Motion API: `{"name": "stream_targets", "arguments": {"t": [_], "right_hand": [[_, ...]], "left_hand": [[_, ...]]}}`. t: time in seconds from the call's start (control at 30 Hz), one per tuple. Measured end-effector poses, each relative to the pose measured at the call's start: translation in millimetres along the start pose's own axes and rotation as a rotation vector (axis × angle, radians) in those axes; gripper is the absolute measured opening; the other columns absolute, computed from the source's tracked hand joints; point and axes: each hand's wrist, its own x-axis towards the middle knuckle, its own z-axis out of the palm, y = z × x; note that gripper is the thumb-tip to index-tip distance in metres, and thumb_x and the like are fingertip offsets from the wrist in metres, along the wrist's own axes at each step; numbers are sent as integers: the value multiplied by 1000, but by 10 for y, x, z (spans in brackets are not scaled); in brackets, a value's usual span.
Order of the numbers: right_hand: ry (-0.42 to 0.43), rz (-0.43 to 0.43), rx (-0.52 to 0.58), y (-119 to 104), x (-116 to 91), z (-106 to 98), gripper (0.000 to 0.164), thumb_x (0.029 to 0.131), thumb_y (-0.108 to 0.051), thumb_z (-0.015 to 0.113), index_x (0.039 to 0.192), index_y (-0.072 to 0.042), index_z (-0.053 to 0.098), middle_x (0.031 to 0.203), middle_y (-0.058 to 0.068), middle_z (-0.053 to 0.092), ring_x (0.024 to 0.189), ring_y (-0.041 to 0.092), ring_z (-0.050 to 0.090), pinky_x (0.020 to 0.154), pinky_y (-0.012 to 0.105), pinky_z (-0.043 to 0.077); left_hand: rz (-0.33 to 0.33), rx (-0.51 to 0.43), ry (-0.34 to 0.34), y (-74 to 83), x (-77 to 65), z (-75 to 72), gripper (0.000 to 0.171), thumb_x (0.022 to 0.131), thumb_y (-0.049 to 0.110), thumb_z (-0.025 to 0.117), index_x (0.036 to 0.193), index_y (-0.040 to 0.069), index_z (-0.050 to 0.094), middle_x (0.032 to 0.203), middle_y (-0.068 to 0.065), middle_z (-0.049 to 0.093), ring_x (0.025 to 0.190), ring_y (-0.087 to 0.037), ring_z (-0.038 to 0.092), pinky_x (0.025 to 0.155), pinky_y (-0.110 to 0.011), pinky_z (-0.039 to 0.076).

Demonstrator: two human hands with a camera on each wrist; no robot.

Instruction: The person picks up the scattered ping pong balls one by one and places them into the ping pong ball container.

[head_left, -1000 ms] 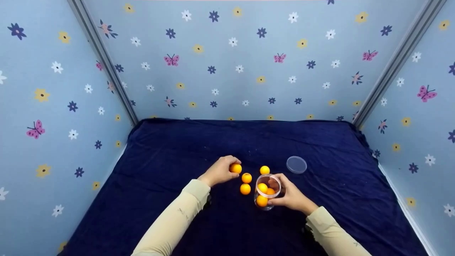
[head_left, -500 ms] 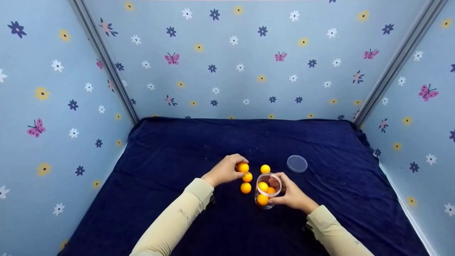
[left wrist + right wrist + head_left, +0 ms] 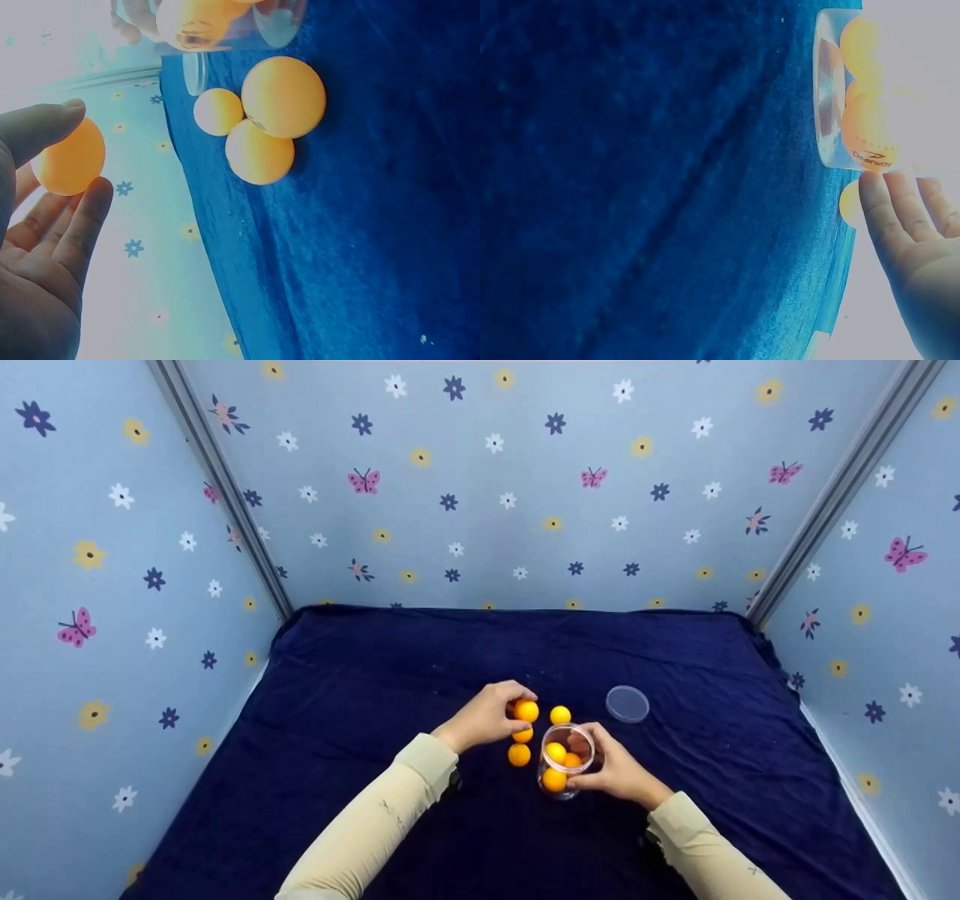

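Note:
My left hand pinches an orange ping-pong ball between thumb and fingertips, just left of the jar. In the left wrist view this ball shows raised above the cloth. My right hand grips a clear plastic jar from its right side, the open mouth tilted upward. Several orange balls lie inside the jar, one with dark printed lettering. Three loose balls rest on the cloth: one ball behind the jar, another ball to its left, and a ball partly covered by my left fingers.
A round clear lid lies flat on the cloth, behind and right of the jar. Dark blue cloth covers the table. Walls with flower and butterfly prints enclose the table at the back and both sides.
My left hand has moved right with the pinched ball, from beside the loose balls to over one of them, nearer the jar. The right hand and jar have stayed in place.

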Motion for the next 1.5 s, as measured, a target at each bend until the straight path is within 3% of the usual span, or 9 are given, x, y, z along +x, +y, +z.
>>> {"name": "stream_targets", "arguments": {"t": [0.47,0.73,0.93,1.13,1.5], "right_hand": [[0,-22,-6,25,8,-4,83,77,-3,97,140,14,46,138,39,58,123,48,66,101,26,58],[6,-44,-16,53,0,5,79,77,-2,97,139,12,49,136,37,59,123,40,68,101,25,58],[-8,-42,2,56,-7,10,84,78,-2,96,142,16,45,139,39,57,123,36,69,100,25,58],[-5,-42,16,55,-12,11,82,78,-1,95,142,14,45,137,37,59,121,32,70,99,26,59],[-2,-62,-3,53,-5,7,77,78,0,96,139,6,49,137,25,62,118,39,71,98,33,63]], "left_hand": [[47,-58,-13,173,36,31,39,95,7,84,132,2,72,126,-14,73,105,-22,71,95,-46,64],[111,-39,-7,239,69,63,40,95,12,86,130,-1,73,123,-12,76,101,-20,71,90,-26,61],[128,-48,-26,273,80,96,39,94,15,87,128,1,75,119,-12,73,99,-19,69,90,-32,63],[129,-18,-62,305,77,136,38,96,19,86,130,4,77,115,-9,68,99,-15,67,91,-25,61],[161,22,-80,295,88,229,37,94,20,88,126,5,77,118,-10,73,106,-31,71,97,-42,63]]}}
